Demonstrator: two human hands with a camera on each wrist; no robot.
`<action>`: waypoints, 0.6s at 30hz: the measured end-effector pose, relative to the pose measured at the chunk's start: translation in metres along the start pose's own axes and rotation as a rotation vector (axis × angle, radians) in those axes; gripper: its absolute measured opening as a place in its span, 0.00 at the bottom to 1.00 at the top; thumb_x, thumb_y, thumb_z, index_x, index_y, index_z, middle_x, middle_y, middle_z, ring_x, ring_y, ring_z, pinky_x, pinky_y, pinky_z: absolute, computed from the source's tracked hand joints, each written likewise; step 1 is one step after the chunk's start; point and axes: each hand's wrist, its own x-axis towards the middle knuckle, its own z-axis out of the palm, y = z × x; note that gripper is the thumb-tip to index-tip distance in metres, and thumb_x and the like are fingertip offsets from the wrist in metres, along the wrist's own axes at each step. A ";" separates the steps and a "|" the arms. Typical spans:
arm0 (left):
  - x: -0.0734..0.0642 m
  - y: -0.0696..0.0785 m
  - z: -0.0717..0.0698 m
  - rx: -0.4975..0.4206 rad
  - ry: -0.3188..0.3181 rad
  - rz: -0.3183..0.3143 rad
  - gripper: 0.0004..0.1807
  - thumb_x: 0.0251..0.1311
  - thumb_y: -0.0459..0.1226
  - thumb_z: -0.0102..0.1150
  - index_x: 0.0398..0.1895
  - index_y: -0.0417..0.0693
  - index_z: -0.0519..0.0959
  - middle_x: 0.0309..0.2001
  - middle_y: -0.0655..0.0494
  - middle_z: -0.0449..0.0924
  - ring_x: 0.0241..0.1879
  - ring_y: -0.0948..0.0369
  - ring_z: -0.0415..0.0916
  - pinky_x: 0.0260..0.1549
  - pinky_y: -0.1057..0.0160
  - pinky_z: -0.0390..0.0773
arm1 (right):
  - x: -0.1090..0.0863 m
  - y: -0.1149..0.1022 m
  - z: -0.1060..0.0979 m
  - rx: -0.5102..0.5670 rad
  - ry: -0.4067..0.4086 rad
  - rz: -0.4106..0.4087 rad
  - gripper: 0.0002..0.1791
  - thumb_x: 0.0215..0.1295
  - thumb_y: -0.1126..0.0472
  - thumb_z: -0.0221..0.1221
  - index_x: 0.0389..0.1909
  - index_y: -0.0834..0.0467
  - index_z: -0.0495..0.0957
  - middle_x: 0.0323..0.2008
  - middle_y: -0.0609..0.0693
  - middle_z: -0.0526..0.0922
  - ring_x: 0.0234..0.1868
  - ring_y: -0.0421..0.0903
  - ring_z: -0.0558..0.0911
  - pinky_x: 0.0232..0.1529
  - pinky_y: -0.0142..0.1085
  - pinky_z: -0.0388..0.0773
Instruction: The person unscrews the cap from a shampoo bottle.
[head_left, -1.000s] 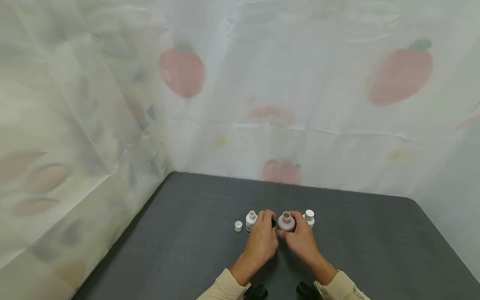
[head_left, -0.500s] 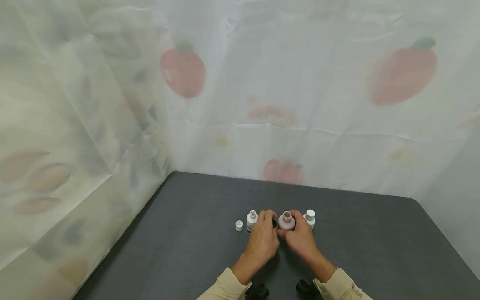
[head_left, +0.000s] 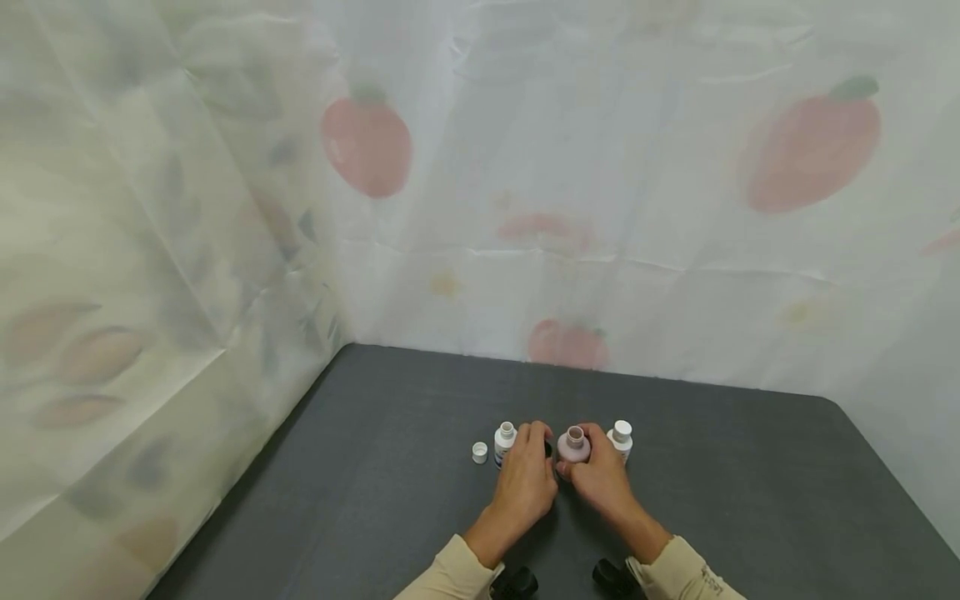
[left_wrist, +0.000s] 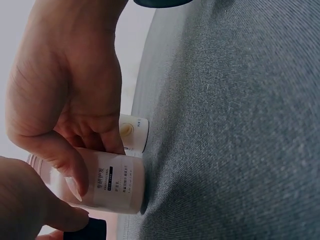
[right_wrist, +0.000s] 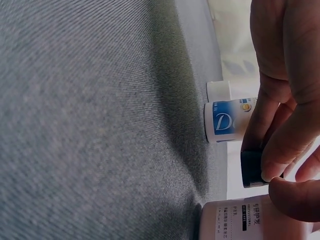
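In the head view, my left hand point(head_left: 527, 482) pinches a black cap point(right_wrist: 252, 169) between thumb and fingers, just left of the pink bottle's neck. My right hand point(head_left: 604, 483) grips the pink bottle point(head_left: 573, 450), which stands upright and uncapped on the table. Its label with printed characters shows in the left wrist view, where the right thumb and fingers wrap round its body. Beyond the left hand stands an open white bottle point(head_left: 504, 442), partly hidden, with a blue label in the right wrist view. A loose white cap point(head_left: 479, 452) lies to its left.
A white bottle point(head_left: 621, 437) with its cap on stands just right of the right hand, partly covered by it. All of this is on a dark grey table point(head_left: 390, 500). Curtains with printed fruit point(head_left: 480, 167) rise behind the table's far and left edges.
Almost nothing differs. Both hands keep their places, the left with the black cap, the right on the pink bottle. The whole head view has shifted very slightly.
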 end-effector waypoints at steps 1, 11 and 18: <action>0.000 0.000 0.000 -0.001 -0.003 -0.001 0.19 0.55 0.24 0.70 0.47 0.43 0.75 0.39 0.48 0.78 0.34 0.51 0.81 0.34 0.56 0.82 | 0.000 0.001 0.000 -0.002 0.000 0.002 0.29 0.49 0.72 0.71 0.56 0.67 0.76 0.53 0.65 0.85 0.54 0.59 0.84 0.57 0.54 0.79; -0.001 -0.002 0.001 0.001 -0.034 -0.004 0.20 0.55 0.25 0.71 0.48 0.42 0.75 0.40 0.48 0.78 0.35 0.51 0.81 0.37 0.54 0.83 | -0.002 0.003 0.001 -0.019 0.011 -0.011 0.29 0.50 0.72 0.70 0.57 0.67 0.77 0.53 0.66 0.85 0.54 0.60 0.84 0.57 0.56 0.80; 0.001 -0.009 0.006 0.005 0.038 0.038 0.20 0.51 0.23 0.71 0.45 0.42 0.76 0.38 0.49 0.79 0.36 0.53 0.82 0.36 0.56 0.84 | -0.004 0.001 0.000 -0.044 0.024 -0.068 0.31 0.54 0.71 0.70 0.61 0.67 0.76 0.57 0.68 0.84 0.56 0.62 0.84 0.58 0.59 0.81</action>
